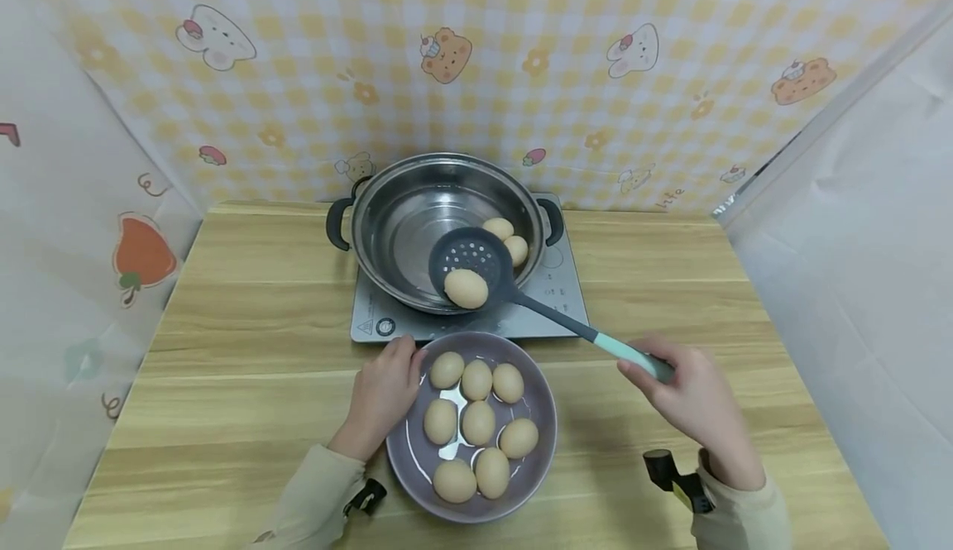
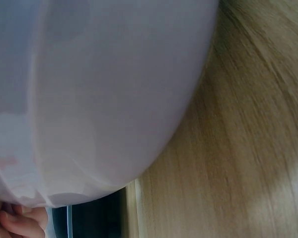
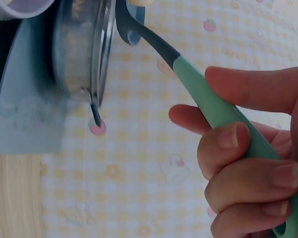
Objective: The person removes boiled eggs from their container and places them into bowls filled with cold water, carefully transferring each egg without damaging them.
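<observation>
My right hand (image 1: pixel 696 397) grips the mint-green handle of a dark grey skimmer (image 1: pixel 553 313); in the right wrist view its fingers (image 3: pixel 248 186) wrap round that handle (image 3: pixel 216 106). One light-brown egg (image 1: pixel 466 289) lies in the skimmer's perforated bowl, over the near rim of a steel pot (image 1: pixel 395 273). Two more eggs (image 1: pixel 515 250) sit inside the pot at its right side. With my left hand (image 1: pixel 383 397) I hold the upper left rim of a purple-grey bowl (image 1: pixel 547 442) containing several eggs (image 1: pixel 478 423). The left wrist view shows mostly the bowl's outer side (image 2: pixel 114 99).
Beneath the pot is a grey induction cooktop (image 1: pixel 365 322), behind the bowl. The pot has black side handles (image 1: pixel 337 223). A wooden table (image 1: pixel 246 351) carries everything. Behind it hangs a yellow checked cloth (image 1: pixel 506 103), with pale panels at both sides.
</observation>
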`<state>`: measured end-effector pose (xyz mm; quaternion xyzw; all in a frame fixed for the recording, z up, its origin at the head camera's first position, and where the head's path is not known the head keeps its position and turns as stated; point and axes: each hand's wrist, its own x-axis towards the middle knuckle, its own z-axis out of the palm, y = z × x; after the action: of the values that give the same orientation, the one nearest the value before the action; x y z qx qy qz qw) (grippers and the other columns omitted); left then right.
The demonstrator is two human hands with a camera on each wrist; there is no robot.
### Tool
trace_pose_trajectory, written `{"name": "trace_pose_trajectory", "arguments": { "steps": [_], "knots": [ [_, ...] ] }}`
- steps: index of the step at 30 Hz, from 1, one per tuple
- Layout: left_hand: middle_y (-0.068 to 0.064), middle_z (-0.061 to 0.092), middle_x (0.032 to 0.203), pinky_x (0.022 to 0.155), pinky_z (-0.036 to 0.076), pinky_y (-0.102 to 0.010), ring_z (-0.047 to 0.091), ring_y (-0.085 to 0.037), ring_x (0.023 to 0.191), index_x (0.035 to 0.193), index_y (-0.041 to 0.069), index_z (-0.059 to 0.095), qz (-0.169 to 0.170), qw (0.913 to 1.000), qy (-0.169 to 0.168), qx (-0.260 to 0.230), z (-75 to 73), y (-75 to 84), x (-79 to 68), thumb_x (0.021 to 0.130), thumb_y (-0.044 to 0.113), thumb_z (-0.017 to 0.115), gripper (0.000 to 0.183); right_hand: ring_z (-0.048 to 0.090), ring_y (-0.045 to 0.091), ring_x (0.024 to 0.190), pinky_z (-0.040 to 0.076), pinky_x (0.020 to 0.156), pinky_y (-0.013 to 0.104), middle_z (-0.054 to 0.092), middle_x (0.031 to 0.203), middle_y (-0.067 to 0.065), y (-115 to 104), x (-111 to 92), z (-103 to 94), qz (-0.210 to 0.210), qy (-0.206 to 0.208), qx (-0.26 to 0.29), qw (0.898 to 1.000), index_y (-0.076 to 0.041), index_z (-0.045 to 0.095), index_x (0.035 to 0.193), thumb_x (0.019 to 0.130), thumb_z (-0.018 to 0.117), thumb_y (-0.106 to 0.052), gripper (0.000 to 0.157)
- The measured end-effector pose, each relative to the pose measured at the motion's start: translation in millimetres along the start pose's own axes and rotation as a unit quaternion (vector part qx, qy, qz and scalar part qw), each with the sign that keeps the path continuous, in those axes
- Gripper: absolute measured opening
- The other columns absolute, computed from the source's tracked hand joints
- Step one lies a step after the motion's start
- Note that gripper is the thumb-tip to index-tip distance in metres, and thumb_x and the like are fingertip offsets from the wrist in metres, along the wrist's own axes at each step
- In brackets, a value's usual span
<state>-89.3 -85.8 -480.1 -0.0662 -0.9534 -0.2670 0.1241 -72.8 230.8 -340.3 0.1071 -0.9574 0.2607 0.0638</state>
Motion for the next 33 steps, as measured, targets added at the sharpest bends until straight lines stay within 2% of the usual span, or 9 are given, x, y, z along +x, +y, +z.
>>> {"name": "trace_pose_trajectory", "arguments": {
  "steps": [6,12,20,26,33],
  "knots": [
    [-0.007,0.051,0.07,0.04,0.037,-0.04,0.052,-0.033,0.049,0.074,0.008,0.044,-0.007,1.0,-0.006,-0.002,-0.2,-0.2,0.7,0.088,0.017,0.057,0.021,0.038,0.0,0.046,0.032,0.044,0.021,0.053,0.059,-0.008,10.7,-14.5,-9.5,-0.009,0.018,-0.008,1.0,-0.008,0.069,0.083,0.07,0.075,-0.009,0.014],
    [-0.006,0.05,0.069,0.04,0.036,-0.038,0.051,-0.03,0.048,0.075,0.008,0.045,-0.01,0.9999,-0.01,-0.003,0.0,0.0,1.0,0.089,0.017,0.056,0.02,0.041,-0.001,0.049,0.034,0.045,0.021,0.06,0.066,-0.005,21.1,-25.4,-10.8,-0.01,0.002,0.0,1.0,-0.009,0.07,0.084,0.07,0.076,-0.008,0.016],
    [-0.004,0.05,0.068,0.039,0.035,-0.035,0.049,-0.027,0.047,0.074,0.009,0.045,-0.008,0.9999,-0.001,-0.008,0.2,0.9,0.5,0.089,0.018,0.055,0.021,0.04,-0.003,0.048,0.032,0.044,0.019,0.054,0.064,-0.016,33.4,-38.0,-5.1,-0.057,-0.01,0.024,0.998,-0.016,0.069,0.082,0.065,0.077,-0.004,0.022],
    [-0.005,0.051,0.068,0.038,0.035,-0.036,0.05,-0.028,0.047,0.073,0.009,0.045,-0.009,0.9999,0.001,-0.008,-0.1,1.7,0.8,0.089,0.018,0.056,0.021,0.041,-0.005,0.05,0.032,0.047,0.015,0.054,0.066,-0.019,42.9,-44.5,-2.6,-0.102,-0.026,0.042,0.994,-0.019,0.068,0.083,0.061,0.078,0.0,0.03],
    [-0.004,0.052,0.069,0.039,0.035,-0.035,0.051,-0.028,0.047,0.075,0.009,0.046,-0.014,0.9998,-0.016,-0.001,-0.8,2.0,1.3,0.09,0.019,0.055,0.019,0.039,-0.006,0.051,0.031,0.045,0.015,0.049,0.064,-0.02,49.9,-52.3,-0.8,-0.111,-0.041,0.051,0.992,-0.022,0.067,0.082,0.06,0.078,0.001,0.033]
  ]
}}
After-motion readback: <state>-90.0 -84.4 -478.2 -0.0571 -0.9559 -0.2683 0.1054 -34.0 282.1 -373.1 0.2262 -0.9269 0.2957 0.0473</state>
